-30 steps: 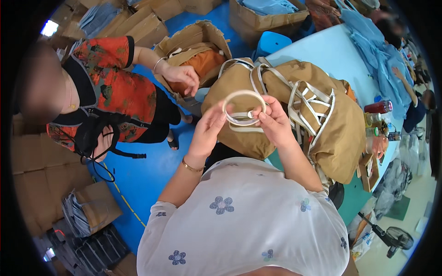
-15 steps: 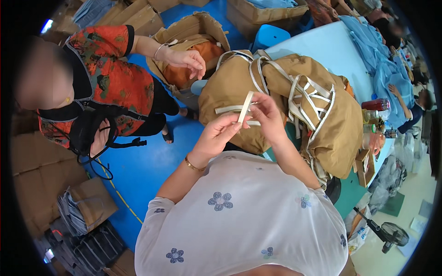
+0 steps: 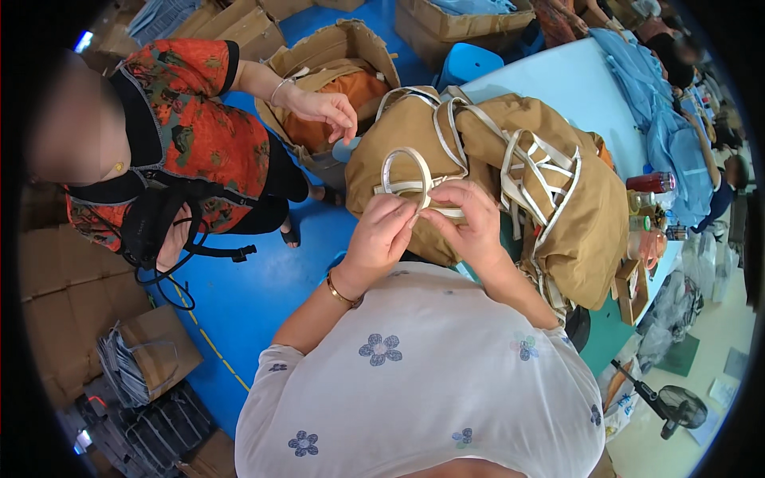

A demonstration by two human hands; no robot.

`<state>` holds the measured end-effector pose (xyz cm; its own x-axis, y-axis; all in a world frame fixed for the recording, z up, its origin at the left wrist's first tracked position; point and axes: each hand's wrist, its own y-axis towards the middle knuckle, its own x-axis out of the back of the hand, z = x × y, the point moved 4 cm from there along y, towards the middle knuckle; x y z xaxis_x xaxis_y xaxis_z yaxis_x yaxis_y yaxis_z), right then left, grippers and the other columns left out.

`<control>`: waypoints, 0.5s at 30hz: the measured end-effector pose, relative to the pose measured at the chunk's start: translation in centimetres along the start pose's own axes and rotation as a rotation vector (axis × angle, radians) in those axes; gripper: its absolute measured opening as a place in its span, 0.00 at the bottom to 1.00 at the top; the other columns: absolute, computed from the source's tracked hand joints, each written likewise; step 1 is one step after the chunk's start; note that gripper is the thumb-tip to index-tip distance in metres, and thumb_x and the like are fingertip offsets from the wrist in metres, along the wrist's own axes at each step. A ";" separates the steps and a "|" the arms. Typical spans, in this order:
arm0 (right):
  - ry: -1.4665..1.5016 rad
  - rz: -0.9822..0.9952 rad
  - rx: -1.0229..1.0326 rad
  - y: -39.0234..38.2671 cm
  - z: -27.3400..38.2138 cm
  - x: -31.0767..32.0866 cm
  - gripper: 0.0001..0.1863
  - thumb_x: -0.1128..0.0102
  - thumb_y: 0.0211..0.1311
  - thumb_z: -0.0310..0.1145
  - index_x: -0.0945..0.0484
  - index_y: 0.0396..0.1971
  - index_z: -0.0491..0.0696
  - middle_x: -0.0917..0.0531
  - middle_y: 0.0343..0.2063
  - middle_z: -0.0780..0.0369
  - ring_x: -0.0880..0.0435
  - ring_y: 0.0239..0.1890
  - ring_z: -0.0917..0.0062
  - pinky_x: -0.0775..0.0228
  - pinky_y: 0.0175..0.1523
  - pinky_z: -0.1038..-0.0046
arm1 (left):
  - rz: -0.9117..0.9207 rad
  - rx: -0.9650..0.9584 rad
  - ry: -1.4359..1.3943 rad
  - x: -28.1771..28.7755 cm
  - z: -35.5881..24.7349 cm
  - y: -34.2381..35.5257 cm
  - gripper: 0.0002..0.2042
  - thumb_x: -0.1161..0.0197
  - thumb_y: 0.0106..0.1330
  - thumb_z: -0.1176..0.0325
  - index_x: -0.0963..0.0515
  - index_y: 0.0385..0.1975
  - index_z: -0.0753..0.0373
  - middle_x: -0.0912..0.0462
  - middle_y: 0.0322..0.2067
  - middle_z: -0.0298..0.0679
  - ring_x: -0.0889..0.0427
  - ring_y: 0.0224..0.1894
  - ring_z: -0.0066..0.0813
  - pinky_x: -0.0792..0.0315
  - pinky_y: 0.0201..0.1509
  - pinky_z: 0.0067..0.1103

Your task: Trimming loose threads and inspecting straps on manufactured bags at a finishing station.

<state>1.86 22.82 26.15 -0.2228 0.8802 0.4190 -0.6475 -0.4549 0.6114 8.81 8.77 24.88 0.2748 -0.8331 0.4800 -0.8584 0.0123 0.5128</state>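
Note:
A narrow cream roll of tape stands tilted above my fingertips, its hollow ring facing me. My left hand pinches the lower part of the roll between thumb and fingers. At its lower right side, my right hand has thumb and fingertips closed on the tape's edge; the exact spot is partly hidden by the fingers. Just beyond both hands lies a large heap of brown fabric with white edging strips.
A person in a red patterned top stands at the left, one hand held out near the heap, the other by a black bag. Behind are an open cardboard box with orange fabric and a blue stool. Bottles stand on the pale table.
The tape roll has turned from nearly edge-on to showing its open ring. My right hand has moved down beside my left. The other person has barely shifted.

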 end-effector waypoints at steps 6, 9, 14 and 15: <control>0.026 0.045 0.001 -0.2 0.0 0.1 0.15 0.28 0.43 0.25 0.23 0.32 0.45 0.19 0.31 0.60 0.19 0.33 0.69 0.25 0.37 0.73 | -0.011 -0.032 0.047 -0.2 0.0 -0.5 0.09 0.41 0.58 0.80 0.25 0.38 0.70 0.24 0.33 0.44 0.26 0.36 0.41 0.30 0.41 0.28; 0.129 0.030 -0.075 -0.8 -0.4 -0.4 0.15 0.28 0.43 0.24 0.25 0.31 0.45 0.20 0.30 0.61 0.19 0.32 0.69 0.26 0.36 0.73 | 0.001 0.013 0.039 -0.5 0.2 -1.0 0.12 0.41 0.57 0.80 0.26 0.42 0.69 0.24 0.36 0.43 0.27 0.39 0.43 0.30 0.43 0.30; 0.089 0.071 -0.086 -0.2 -0.3 0.2 0.16 0.29 0.43 0.23 0.26 0.32 0.44 0.20 0.29 0.60 0.19 0.30 0.68 0.26 0.34 0.73 | -0.007 -0.006 0.066 -0.5 -0.1 -0.8 0.12 0.40 0.56 0.80 0.26 0.41 0.69 0.24 0.36 0.43 0.26 0.39 0.43 0.30 0.42 0.30; 0.075 0.061 -0.021 0.0 -0.1 0.3 0.16 0.28 0.43 0.23 0.26 0.32 0.44 0.20 0.29 0.60 0.19 0.30 0.69 0.26 0.34 0.73 | -0.007 -0.007 0.066 -0.6 -0.1 -0.8 0.12 0.40 0.56 0.80 0.26 0.41 0.69 0.24 0.36 0.43 0.26 0.39 0.43 0.30 0.42 0.30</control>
<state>1.75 23.07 26.23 -0.3156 0.8589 0.4033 -0.6457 -0.5058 0.5720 9.39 9.29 24.22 0.3086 -0.7950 0.5222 -0.8536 0.0108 0.5208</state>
